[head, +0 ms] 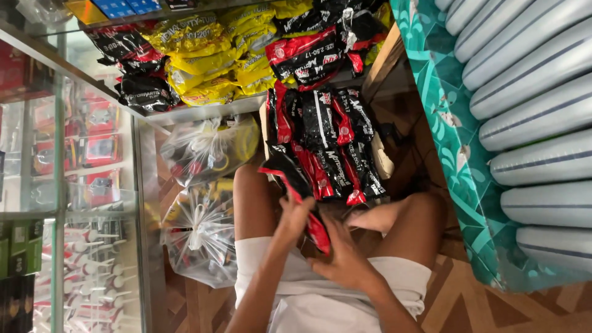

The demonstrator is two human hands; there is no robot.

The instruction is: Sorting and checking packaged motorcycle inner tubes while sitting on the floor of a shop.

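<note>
My left hand [295, 216] and my right hand [341, 258] both grip one long black-and-red plastic packet [290, 179], held over my lap between my bare knees. The left hand pinches its middle and the right hand holds its lower red end. Just beyond the hands stands an open cardboard box [383, 161] packed with several more black-and-red packets [330, 139]. The held packet's upper end touches that stack.
A heap of yellow packets [209, 61] and black ones lies on a glass display cabinet [92, 185] to the left. Two knotted clear bags [200, 237] of small parts sit beside my left leg. A teal patterned cloth [459, 166] and white ribbed rolls [536, 92] fill the right.
</note>
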